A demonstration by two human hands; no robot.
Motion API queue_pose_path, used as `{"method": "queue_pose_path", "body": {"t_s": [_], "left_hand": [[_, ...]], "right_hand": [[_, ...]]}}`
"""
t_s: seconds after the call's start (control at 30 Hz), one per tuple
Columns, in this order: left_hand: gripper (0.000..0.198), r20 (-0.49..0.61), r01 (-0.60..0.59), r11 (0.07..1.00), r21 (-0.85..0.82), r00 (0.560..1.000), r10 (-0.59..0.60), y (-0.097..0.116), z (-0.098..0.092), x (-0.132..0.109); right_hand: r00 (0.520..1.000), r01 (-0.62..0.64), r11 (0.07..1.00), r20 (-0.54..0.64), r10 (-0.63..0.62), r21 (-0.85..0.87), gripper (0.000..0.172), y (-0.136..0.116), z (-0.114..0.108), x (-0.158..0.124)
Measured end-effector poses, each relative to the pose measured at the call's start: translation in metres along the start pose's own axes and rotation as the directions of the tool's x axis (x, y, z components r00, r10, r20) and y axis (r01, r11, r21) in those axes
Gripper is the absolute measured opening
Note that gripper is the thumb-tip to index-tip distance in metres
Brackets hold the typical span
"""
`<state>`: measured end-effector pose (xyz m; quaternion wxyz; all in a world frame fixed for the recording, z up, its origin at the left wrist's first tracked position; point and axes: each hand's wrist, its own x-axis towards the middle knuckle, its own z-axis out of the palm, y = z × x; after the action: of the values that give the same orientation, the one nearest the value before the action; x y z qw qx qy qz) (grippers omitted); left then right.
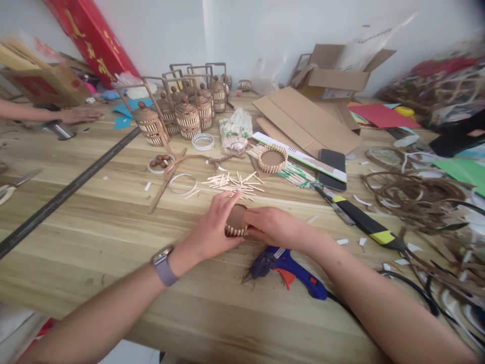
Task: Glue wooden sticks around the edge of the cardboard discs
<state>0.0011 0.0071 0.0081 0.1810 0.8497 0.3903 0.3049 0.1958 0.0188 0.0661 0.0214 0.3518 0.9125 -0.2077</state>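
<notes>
Around the left side of a round brown cardboard base (237, 217), my left hand (212, 222) is closed. Short wooden sticks stand along the base's near edge. My right hand (271, 226) pinches at the right rim, and its fingers hide whatever lies between them. Just beyond the hands lies a loose pile of short wooden sticks (238, 186). A blue hot glue gun (286, 268) rests on its side below my right hand, nozzle pointing left. Farther back sits a similar base ringed with sticks (273, 159).
Several small lantern-like baskets (187, 119) stand at the back. A utility knife (364, 222), a phone (332, 169) and tangled brown strips (413, 187) lie to the right. Another person's hand (83, 115) rests at far left, near scissors (15, 186). A dark strip (71, 189) crosses the table.
</notes>
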Motion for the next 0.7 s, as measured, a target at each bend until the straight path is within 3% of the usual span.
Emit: {"method": "queue_pose_path", "body": {"t_s": [0.37, 0.47, 0.53, 0.7], "left_hand": [[0.096, 0.011, 0.054, 0.999, 0.003, 0.999, -0.054, 0.003, 0.001, -0.001], [0.096, 0.026, 0.077, 0.997, -0.002, 0.997, -0.077, 0.003, -0.001, -0.004], [0.098, 0.025, 0.097, 0.995, 0.003, 0.995, -0.097, 0.003, 0.000, -0.005], [0.110, -0.002, 0.156, 0.988, 0.004, 0.988, -0.156, 0.007, 0.004, -0.006]], "right_hand": [[1.000, -0.002, 1.000, -0.020, 0.002, -0.021, 0.008, -0.004, -0.006, -0.003], [0.995, -0.074, 0.997, -0.067, 0.074, -0.004, 0.024, -0.008, -0.018, -0.015], [0.986, -0.147, 0.989, -0.074, 0.146, 0.001, 0.018, -0.010, -0.024, -0.030], [0.937, -0.344, 0.939, 0.079, 0.341, 0.021, 0.012, -0.014, -0.012, -0.079]]}}
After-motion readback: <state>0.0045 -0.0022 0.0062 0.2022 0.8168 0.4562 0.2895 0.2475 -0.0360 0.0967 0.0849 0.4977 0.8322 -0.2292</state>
